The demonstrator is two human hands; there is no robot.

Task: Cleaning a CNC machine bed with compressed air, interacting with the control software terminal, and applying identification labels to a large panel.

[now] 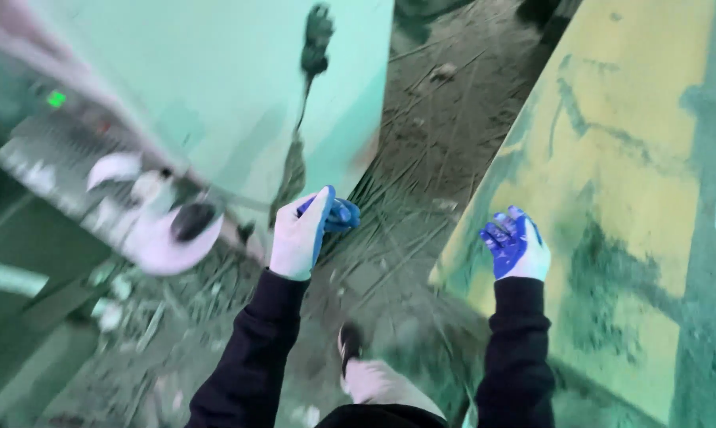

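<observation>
Both my hands wear white gloves with blue palms, and my sleeves are black. My left hand (309,230) hangs in the air beside the lower edge of a pale green machine panel (215,87), fingers curled inward with nothing visible in them. My right hand (515,244) is raised with its palm turned towards me and its fingers bent, next to the edge of a worn yellow slab (611,158). It holds nothing. The whole view is blurred by motion.
A dirt floor (421,158) strewn with thin sticks and straw runs between the machine and the yellow slab. My shoe (366,372) shows below. At the left sits a grey machine part with a green light (56,98) and a whitish rounded piece (168,238).
</observation>
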